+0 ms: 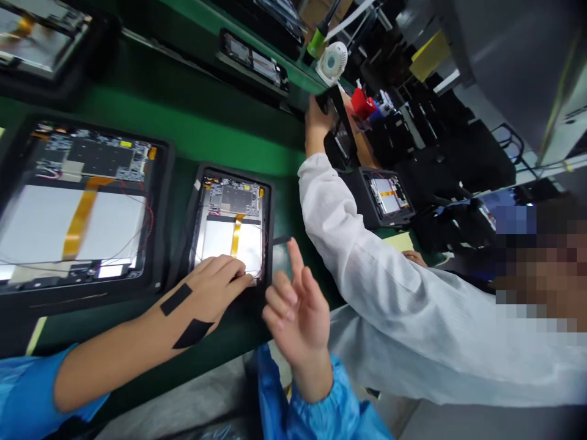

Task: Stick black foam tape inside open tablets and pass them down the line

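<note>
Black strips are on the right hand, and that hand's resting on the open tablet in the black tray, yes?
No, the black strips are on the left hand, not the right; the head view shows this. That hand does rest on the open tablet in the black tray. The right hand has no strips.

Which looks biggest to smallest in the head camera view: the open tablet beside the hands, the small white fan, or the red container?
1. The open tablet in its black tray looks largest.
2. The small white fan and the red container look about alike; distance makes ranking them unsure.
</note>
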Motion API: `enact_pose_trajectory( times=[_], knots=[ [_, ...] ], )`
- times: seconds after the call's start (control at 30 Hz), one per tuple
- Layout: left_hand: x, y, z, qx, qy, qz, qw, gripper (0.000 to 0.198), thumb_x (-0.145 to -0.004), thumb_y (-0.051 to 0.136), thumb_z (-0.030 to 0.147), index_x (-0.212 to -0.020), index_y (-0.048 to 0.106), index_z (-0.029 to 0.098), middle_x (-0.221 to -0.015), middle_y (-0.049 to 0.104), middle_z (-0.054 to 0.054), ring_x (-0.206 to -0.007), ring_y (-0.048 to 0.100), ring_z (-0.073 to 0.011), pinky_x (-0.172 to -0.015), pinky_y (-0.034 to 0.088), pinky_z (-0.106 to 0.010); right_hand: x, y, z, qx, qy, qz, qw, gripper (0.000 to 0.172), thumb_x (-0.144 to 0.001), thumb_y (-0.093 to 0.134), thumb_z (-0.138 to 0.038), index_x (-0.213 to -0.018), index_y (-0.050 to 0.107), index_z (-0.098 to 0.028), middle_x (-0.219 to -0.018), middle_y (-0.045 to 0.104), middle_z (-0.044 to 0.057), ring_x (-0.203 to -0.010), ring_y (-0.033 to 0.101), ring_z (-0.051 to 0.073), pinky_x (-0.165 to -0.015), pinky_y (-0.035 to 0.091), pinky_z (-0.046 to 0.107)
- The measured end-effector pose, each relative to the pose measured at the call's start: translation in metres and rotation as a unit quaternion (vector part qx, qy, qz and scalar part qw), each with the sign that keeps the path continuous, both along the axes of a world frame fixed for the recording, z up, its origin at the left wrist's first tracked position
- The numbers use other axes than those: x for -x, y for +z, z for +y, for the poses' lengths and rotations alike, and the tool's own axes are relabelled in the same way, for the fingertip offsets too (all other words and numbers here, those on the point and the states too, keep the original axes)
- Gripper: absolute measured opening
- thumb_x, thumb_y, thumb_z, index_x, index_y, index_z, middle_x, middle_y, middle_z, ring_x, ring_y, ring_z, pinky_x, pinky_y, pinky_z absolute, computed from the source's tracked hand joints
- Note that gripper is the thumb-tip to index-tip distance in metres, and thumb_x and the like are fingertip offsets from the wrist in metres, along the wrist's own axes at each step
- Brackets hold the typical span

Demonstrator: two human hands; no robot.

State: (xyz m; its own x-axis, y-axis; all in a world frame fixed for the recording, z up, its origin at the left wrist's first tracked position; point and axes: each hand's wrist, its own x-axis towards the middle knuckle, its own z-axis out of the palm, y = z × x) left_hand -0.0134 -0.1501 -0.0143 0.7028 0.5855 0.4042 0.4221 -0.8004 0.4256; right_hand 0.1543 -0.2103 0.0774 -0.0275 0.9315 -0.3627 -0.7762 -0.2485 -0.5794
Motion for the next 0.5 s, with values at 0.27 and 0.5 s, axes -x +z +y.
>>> enact_pose_trajectory(
  times=[0.27, 0.5],
  knots=[
    [0.010, 0.001, 0.008, 0.032, -0.015, -0.032, 0.999, 0.041, -0.095, 0.042, 0.007, -0.117, 0.071, 0.027, -0.101, 0.063, -0.004, -0.096, 0.056, -0.0222, -0.083, 0.043, -0.036, 0.038, -0.052, -0.043, 0.043, -0.019, 0.168, 0.985, 0.037, -0.097, 0.069, -0.056, -0.133, 0.063, -0.051, -0.067, 0.043, -0.010, -0.050, 0.018, 0.009, -0.046, 0.025, 0.016],
    [0.012, 0.005, 0.009, -0.012, -0.030, -0.006, 0.999, 0.039, -0.098, 0.041, 0.007, -0.119, 0.069, 0.023, -0.108, 0.066, -0.007, -0.106, 0.057, -0.0250, -0.090, 0.046, -0.040, 0.045, -0.048, -0.045, 0.074, -0.050, 0.161, 0.983, 0.051, -0.094, 0.071, -0.061, -0.140, 0.054, -0.049, -0.072, 0.054, -0.010, -0.049, 0.031, 0.007, -0.045, 0.027, 0.017]
  ],
)
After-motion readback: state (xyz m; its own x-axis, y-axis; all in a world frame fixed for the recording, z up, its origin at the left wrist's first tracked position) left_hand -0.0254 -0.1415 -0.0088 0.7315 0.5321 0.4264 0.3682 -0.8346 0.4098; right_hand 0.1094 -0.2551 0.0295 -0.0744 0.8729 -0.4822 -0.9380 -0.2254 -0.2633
